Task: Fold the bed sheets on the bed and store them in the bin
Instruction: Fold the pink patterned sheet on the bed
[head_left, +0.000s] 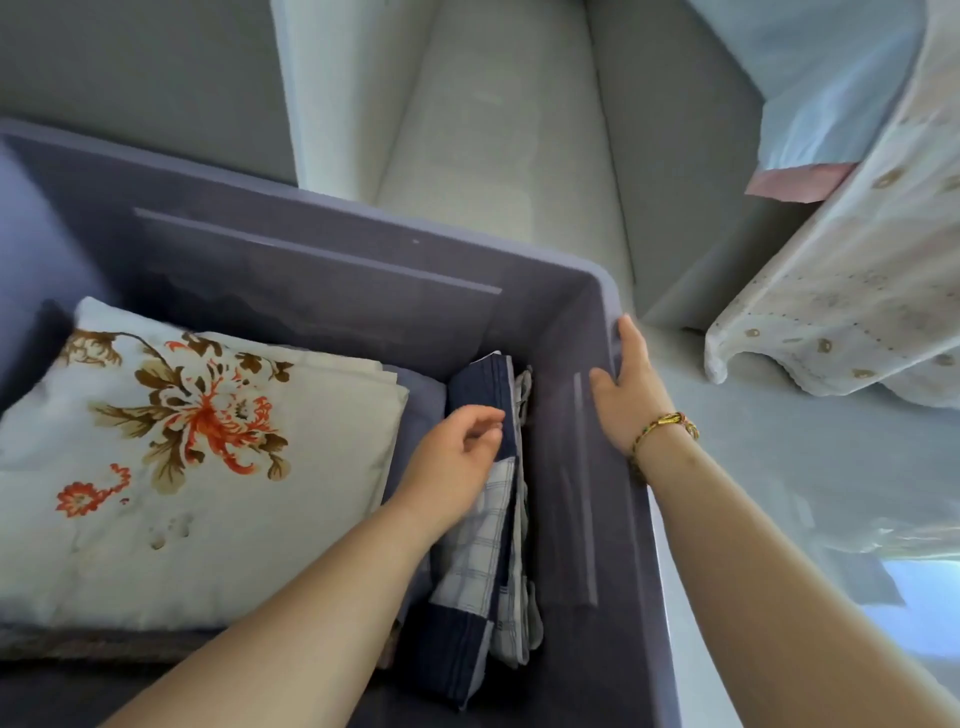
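Pale grey walls and a light floor (519, 130) fill the top and right of the frame. A white embroidered bed cover (857, 270) hangs down at the right edge, with a pale blue sheet (831, 78) above it in the upper right corner.

A large grey-blue bin (311, 249) takes up the left and centre. A folded floral sheet (182, 441), white with orange and brown flowers, lies flat in the bin's left part. To its right, near the bin's right wall, a folded navy-and-check sheet (483, 525) stands on edge, with another pale folded cloth pressed against its right side.

The left hand (457, 452) reaches in from the bottom of the frame. Its fingers are loosely bent and their tips lie against the navy fold near its top. Whether they pinch the cloth or only touch it cannot be told.

The right hand (628, 395) holds the bin's right rim at centre right, with the thumb on the inside of the wall and the fingers wrapped over the edge. A woven bracelet (665, 428) sits on that wrist.
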